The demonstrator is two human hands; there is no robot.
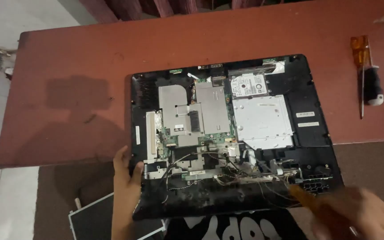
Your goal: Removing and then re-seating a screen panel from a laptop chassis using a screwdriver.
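An opened black all-in-one computer chassis [307, 93] lies on a red-brown table [90, 71], its metal shields, green circuit board [210, 140], hard drive [248, 85] and silver optical drive [262, 120] exposed. Loose wires [245, 178] run along its near edge. My left hand [127, 178] grips the chassis at its near left corner. My right hand [356, 218], blurred, holds an amber-handled screwdriver [299, 195] whose tip points at the near right part of the chassis.
Two more screwdrivers, one with an amber handle [360, 49] and one black-and-white [372, 86], lie at the table's far right. A flat panel [92, 220] leans below the table at the near left. The chassis overhangs the table's near edge.
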